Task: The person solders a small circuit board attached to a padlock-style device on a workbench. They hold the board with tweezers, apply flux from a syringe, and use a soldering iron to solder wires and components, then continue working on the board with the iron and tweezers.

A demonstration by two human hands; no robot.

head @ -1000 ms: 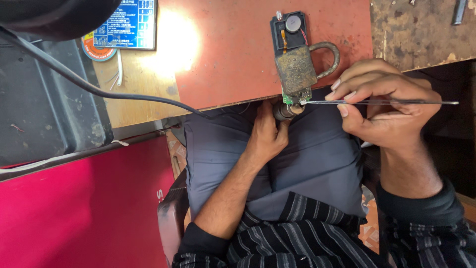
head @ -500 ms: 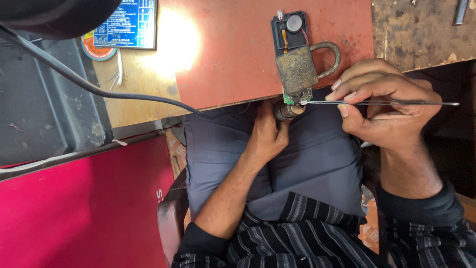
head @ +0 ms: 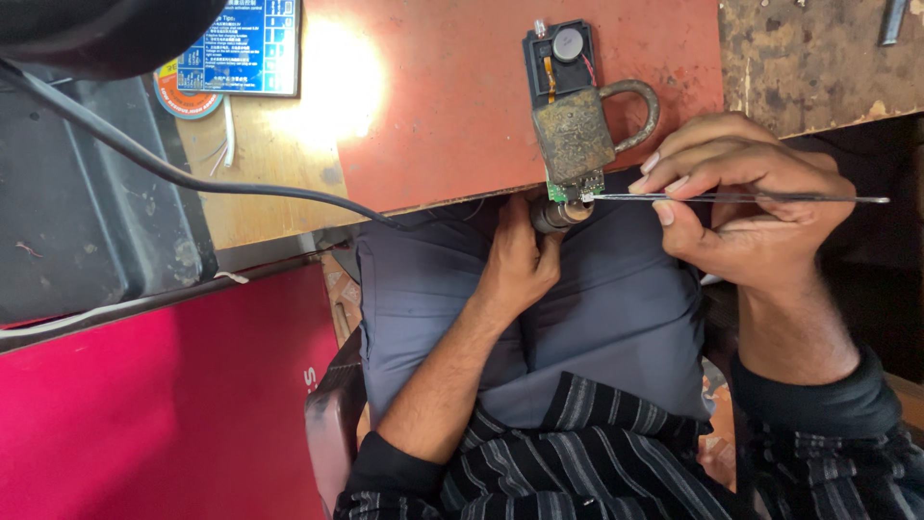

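Pinching a small metal cylinder (head: 556,216) between fingertips, my left hand (head: 518,265) is sitting at the centre of the frame, just below the edge of the red mat (head: 443,116). I am pressing that cylinder up against the bottom of a green circuit board (head: 575,186), which is lying partly under a rusty padlock (head: 577,133) in the upper middle. Further right, my right hand (head: 741,207) is gripping a thin metal probe (head: 770,197) held level, its tip touching the board's lower edge.
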